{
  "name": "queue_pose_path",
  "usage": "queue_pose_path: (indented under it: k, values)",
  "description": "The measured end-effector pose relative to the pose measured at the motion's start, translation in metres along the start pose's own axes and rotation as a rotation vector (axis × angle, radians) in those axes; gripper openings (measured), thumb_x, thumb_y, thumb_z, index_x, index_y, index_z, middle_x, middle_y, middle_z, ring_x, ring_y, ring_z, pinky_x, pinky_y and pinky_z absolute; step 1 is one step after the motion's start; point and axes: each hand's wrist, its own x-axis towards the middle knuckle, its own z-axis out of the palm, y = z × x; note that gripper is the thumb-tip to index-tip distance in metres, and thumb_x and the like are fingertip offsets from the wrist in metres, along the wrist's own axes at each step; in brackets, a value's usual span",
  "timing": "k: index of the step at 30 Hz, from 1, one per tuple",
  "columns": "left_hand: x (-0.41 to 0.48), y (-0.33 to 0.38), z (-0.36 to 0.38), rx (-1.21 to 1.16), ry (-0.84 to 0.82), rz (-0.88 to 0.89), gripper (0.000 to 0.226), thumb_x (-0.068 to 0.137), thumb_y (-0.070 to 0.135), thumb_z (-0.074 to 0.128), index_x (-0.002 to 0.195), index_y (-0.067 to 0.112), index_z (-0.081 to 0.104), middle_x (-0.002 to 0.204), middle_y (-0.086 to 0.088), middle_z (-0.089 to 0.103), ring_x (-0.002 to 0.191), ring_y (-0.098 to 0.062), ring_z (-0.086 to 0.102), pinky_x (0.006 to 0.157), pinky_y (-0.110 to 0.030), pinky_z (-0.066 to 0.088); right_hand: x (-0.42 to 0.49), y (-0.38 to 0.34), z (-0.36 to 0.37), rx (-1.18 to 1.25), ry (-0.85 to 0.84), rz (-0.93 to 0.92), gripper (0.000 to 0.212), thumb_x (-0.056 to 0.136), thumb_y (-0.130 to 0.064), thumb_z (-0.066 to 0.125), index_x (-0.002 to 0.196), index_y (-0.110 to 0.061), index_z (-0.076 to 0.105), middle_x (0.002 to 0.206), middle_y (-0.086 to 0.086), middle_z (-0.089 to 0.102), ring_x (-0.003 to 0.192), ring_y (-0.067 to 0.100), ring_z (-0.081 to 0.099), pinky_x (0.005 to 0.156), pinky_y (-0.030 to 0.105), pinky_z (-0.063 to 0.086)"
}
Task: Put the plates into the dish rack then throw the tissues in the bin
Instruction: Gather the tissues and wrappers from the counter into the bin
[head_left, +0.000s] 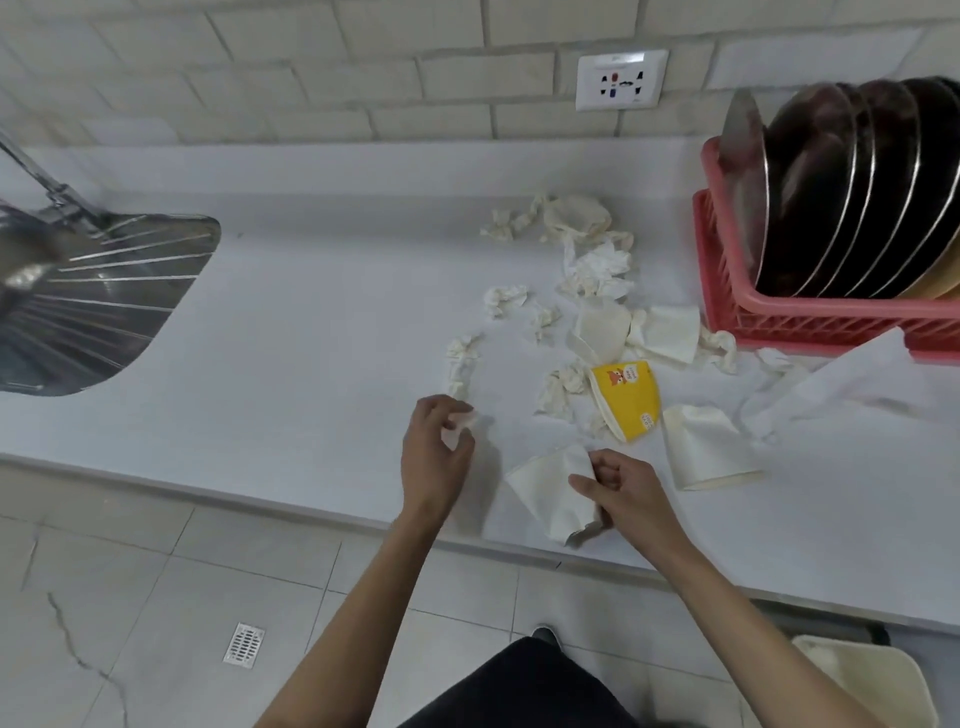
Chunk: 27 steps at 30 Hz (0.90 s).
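Several dark plates (852, 192) stand upright in the pink dish rack (727, 291) at the right. Crumpled white tissues (597, 270) and paper cups lie scattered over the white counter (311, 322). My left hand (436, 457) pinches a small crumpled tissue (460, 423) just above the counter. My right hand (623, 488) grips a crushed white paper cup (550, 488) near the counter's front edge. A cream bin (872, 680) stands on the floor at the lower right, partly cut off.
A yellow paper cup (626, 400) and a white cup (701, 447) lie on their sides beside my right hand. A steel sink (93, 301) with a tap is at the left. A wall socket (621, 80) sits on the tiled wall.
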Motion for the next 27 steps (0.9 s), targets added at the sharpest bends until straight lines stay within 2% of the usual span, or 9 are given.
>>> queue_pose_path:
  k: [2, 4, 7, 10, 15, 18, 21, 25, 27]
  values:
    - [0.019, -0.007, -0.007, 0.217, -0.009, 0.029, 0.032, 0.083, 0.012, 0.067, 0.112, 0.026, 0.063, 0.129, 0.013, 0.047, 0.100, -0.004, 0.054, 0.061, -0.026, 0.045, -0.001, 0.000, 0.000, 0.012, 0.006, -0.007, 0.015, 0.086, -0.007, 0.071, 0.096, -0.017, 0.072, 0.087, 0.002, 0.076, 0.071, 0.011, 0.070, 0.050, 0.019, 0.048]
    - [0.033, -0.016, -0.008, 0.325, -0.086, -0.020, 0.033, 0.086, 0.019, 0.067, 0.118, 0.024, 0.062, 0.132, 0.010, 0.046, 0.103, -0.008, 0.054, 0.066, -0.027, 0.043, -0.002, 0.001, 0.000, 0.020, 0.017, -0.008, 0.014, 0.086, -0.007, 0.071, 0.096, -0.017, 0.072, 0.087, 0.002, 0.076, 0.072, 0.011, 0.070, 0.049, 0.018, 0.046]
    - [0.037, -0.023, -0.006, 0.324, -0.109, -0.058, 0.016, 0.087, 0.022, 0.069, 0.103, 0.021, 0.068, 0.110, 0.007, 0.063, 0.095, -0.015, 0.061, 0.069, -0.028, 0.046, -0.002, 0.003, -0.001, 0.031, 0.023, -0.014, 0.012, 0.085, -0.009, 0.072, 0.094, -0.017, 0.072, 0.085, 0.004, 0.076, 0.069, 0.014, 0.068, 0.047, 0.022, 0.045]
    - [0.032, -0.020, -0.006, 0.124, -0.089, -0.137, 0.008, 0.083, 0.020, 0.074, 0.088, 0.022, 0.069, 0.083, 0.008, 0.066, 0.078, -0.015, 0.064, 0.068, -0.030, 0.053, -0.002, 0.003, -0.001, 0.035, 0.030, -0.029, 0.011, 0.085, -0.009, 0.072, 0.094, -0.015, 0.072, 0.085, 0.004, 0.076, 0.073, 0.013, 0.069, 0.049, 0.020, 0.045]
    - [0.011, -0.014, -0.007, -0.146, -0.030, -0.144, 0.010, 0.075, 0.022, 0.067, 0.084, 0.020, 0.062, 0.099, 0.024, 0.067, 0.095, 0.005, 0.062, 0.077, -0.011, 0.043, -0.005, 0.004, 0.000, 0.078, 0.024, -0.033, 0.011, 0.086, -0.007, 0.071, 0.097, -0.010, 0.071, 0.087, 0.007, 0.076, 0.077, 0.016, 0.072, 0.050, 0.023, 0.051]
    - [0.007, -0.014, -0.004, -0.397, -0.061, -0.235, 0.008, 0.076, 0.013, 0.058, 0.070, 0.010, 0.054, 0.110, 0.010, 0.073, 0.104, -0.007, 0.067, 0.085, -0.026, 0.052, -0.006, 0.005, -0.001, 0.061, 0.032, -0.045, 0.010, 0.087, -0.008, 0.070, 0.096, -0.011, 0.071, 0.086, 0.006, 0.076, 0.077, 0.017, 0.071, 0.052, 0.023, 0.051]
    - [0.003, -0.012, -0.001, -0.582, -0.053, -0.357, 0.022, 0.083, 0.005, 0.052, 0.062, 0.012, 0.049, 0.096, -0.009, 0.076, 0.091, -0.019, 0.070, 0.070, -0.029, 0.054, -0.005, 0.005, 0.000, 0.068, 0.031, -0.046, 0.011, 0.087, -0.008, 0.071, 0.097, -0.011, 0.071, 0.087, 0.005, 0.076, 0.078, 0.018, 0.072, 0.053, 0.026, 0.054]
    - [0.005, -0.011, -0.001, -0.668, 0.009, -0.529, 0.023, 0.083, 0.002, 0.045, 0.062, 0.011, 0.044, 0.062, -0.004, 0.063, 0.062, -0.026, 0.060, 0.055, -0.029, 0.048, -0.006, 0.004, 0.000, 0.107, 0.023, -0.038, 0.011, 0.087, -0.005, 0.070, 0.097, -0.010, 0.071, 0.086, 0.005, 0.076, 0.075, 0.015, 0.072, 0.048, 0.024, 0.052]
    - [0.006, -0.010, -0.001, -0.732, 0.033, -0.598, 0.028, 0.086, -0.001, 0.045, 0.063, 0.015, 0.040, 0.058, 0.000, 0.048, 0.050, -0.021, 0.045, 0.048, -0.027, 0.042, -0.007, 0.002, 0.001, 0.118, 0.022, -0.035, 0.012, 0.087, -0.005, 0.069, 0.097, -0.010, 0.071, 0.086, 0.005, 0.076, 0.074, 0.015, 0.072, 0.047, 0.024, 0.052]
